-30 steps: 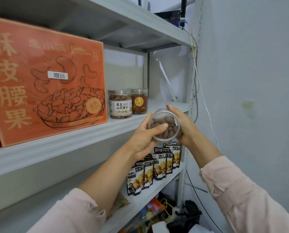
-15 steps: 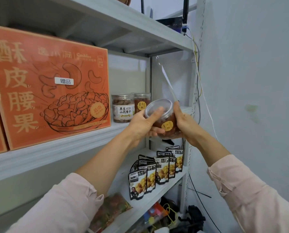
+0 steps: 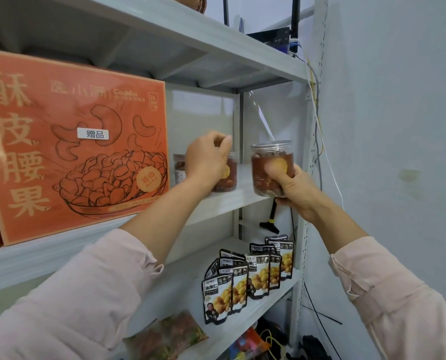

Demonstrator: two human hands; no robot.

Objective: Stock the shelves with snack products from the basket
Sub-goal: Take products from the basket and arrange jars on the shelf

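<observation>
My right hand (image 3: 293,193) grips a clear plastic jar of brown nuts (image 3: 272,162) from below and holds it upright at the right end of the middle shelf (image 3: 229,201). My left hand (image 3: 207,159) rests on a second jar (image 3: 228,172) standing on that shelf and covers most of it. A third jar (image 3: 179,167) stands behind, partly hidden by my left hand. The basket is not in view.
A large orange cashew box (image 3: 79,154) fills the left of the middle shelf. Black and yellow snack pouches (image 3: 245,279) stand in rows on the lower shelf, beside a flat bag of nuts (image 3: 170,336). A white wall (image 3: 398,152) and hanging cables (image 3: 318,120) are at the right.
My left hand has let go of the held jar and moved left onto a jar standing on the shelf. My right hand has turned its jar upright and lifted it to shelf height.
</observation>
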